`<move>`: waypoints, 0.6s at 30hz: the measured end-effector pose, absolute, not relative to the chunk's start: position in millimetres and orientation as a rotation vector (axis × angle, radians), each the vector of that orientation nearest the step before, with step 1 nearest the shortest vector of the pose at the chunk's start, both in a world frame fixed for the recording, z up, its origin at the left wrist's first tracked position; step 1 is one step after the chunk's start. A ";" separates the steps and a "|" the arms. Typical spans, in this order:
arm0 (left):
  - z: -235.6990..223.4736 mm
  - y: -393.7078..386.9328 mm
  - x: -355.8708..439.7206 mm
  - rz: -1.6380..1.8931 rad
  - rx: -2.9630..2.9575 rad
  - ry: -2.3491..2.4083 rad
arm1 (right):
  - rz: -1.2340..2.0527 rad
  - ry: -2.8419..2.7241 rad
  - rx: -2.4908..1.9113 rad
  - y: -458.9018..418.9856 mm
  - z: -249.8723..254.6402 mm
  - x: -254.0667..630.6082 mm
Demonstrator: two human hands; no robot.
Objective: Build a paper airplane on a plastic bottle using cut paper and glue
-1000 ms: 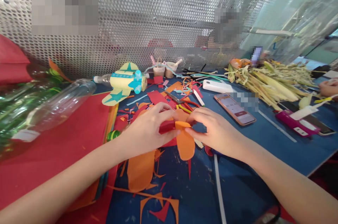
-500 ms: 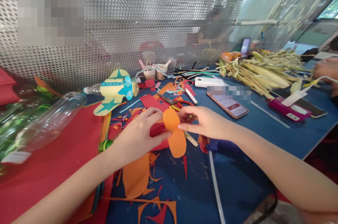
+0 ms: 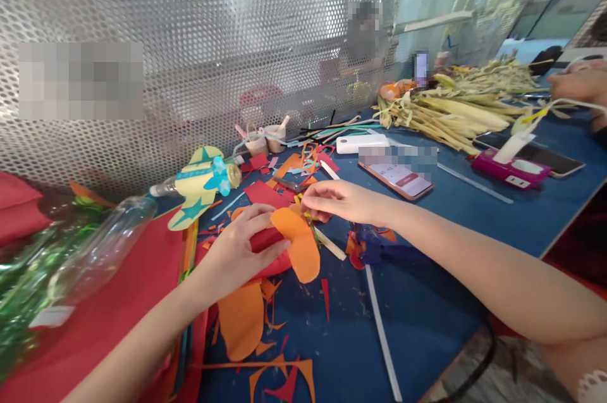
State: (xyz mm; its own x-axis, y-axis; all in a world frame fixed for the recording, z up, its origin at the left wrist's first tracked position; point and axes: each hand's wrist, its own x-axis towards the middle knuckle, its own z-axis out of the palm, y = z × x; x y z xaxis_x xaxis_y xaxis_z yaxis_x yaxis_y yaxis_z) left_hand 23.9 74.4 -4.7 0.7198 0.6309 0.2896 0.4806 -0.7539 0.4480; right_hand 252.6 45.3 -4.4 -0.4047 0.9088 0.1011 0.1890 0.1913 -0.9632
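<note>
My left hand (image 3: pixel 246 248) pinches an orange wing-shaped cutout (image 3: pixel 303 251) between thumb and fingers. Beneath that hand lies a red rounded piece (image 3: pixel 279 264), partly hidden by it. My right hand (image 3: pixel 327 197) is just beyond the cutout's upper end, its fingers curled together over the scissors (image 3: pixel 287 185). The scissors' handles are mostly covered, and what those fingers hold, if anything, cannot be made out. A second orange cutout (image 3: pixel 241 321) lies flat on the blue table (image 3: pixel 351 340), close to my left forearm, with orange and red scraps around it.
At the left, a yellow bottle plane with teal stars (image 3: pixel 196 181) lies near clear plastic bottles (image 3: pixel 104 238) and red sheets (image 3: pixel 118 308). On the right are a phone (image 3: pixel 398 175), a purple power strip (image 3: pixel 512 169), dried husks (image 3: pixel 455 112) and another person's hand (image 3: pixel 578 83).
My right hand has let go of the orange cutout and moved slightly up and left, over the scissors' handles. My left hand still holds the cutout. The camera view has shifted.
</note>
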 end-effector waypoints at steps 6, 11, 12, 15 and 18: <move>-4.8 74.2 24.2 0.669 2.645 0.822 | 1.196 -1.879 -1.008 43.0 -3.0 251.9; -4.7 74.6 24.5 0.702 2.584 0.833 | 1.035 -1.876 -1.088 42.1 -11.8 244.9; -4.2 74.3 24.7 0.698 2.571 0.833 | 1.012 -1.877 -1.094 42.3 -13.7 244.0; -2.7 72.2 25.6 0.684 2.554 0.832 | 0.950 -1.900 -1.104 41.3 -16.1 242.6; -2.1 68.9 26.4 0.668 2.550 0.842 | 0.895 -1.945 -1.113 38.5 -14.5 241.9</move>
